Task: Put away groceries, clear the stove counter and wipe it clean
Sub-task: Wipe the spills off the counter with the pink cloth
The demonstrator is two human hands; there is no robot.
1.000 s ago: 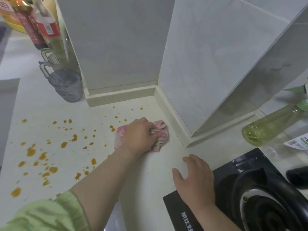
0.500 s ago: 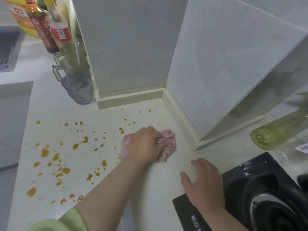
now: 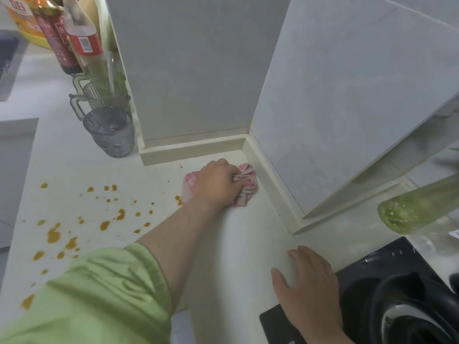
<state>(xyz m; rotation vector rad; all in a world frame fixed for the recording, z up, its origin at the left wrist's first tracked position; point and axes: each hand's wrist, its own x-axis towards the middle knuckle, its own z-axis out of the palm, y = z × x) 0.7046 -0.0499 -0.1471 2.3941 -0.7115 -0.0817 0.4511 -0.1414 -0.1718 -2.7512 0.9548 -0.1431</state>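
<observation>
Pink cloth (image 3: 246, 186) lies centre frame on the white counter (image 3: 236, 244), just beside the skirting in the corner where two wall panels meet. Left hand (image 3: 216, 186) clamps it w/ knuckles up and fingers curled over the wad. The forearm comes in from lower left, green sleeve (image 3: 99, 294) bunched near the elbow. Cloth is crumpled, long axis approx left–right across frame. Its bunched end sticks out right of the fingers toward the wall, and a flatter end shows left of the hand. Right hand (image 3: 308, 281) is lower right, palm down on the counter, fingers straight & a bit spread, holding nothing, beside the black stove (image 3: 387, 266). Orange-brown splashes (image 3: 53, 235) dot the counter left of the cloth, the nearest just beside it. Grey cup (image 3: 110, 132), clear jug (image 3: 99, 95) & bottles (image 3: 84, 40) stand upper left. Green bottle (image 3: 417, 207) is at the right edge.
</observation>
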